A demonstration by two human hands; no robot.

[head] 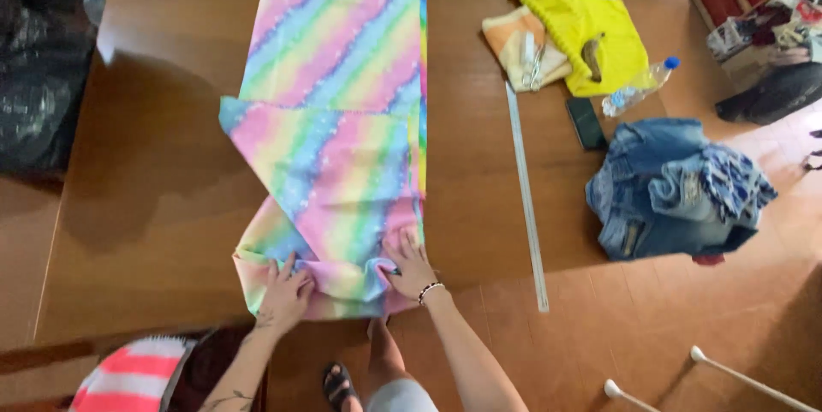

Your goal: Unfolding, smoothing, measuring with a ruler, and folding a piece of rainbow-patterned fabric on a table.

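Both grips flat and spread, left hand (285, 294) and right hand (409, 265), pressing rainbow fabric (338, 121) at near surface (154, 189) edge; near end bunched, far length smooth.

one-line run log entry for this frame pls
left hand: flat on rainbow fabric near edge | right hand: pressing bunched fold | fabric: spread on wooden table | ruler, denim pile: apart, right

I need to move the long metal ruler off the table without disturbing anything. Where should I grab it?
Take the ruler at its near end, which overhangs the table edge, coming from the right. That end sits free, clear of the rainbow fabric and denim pile.
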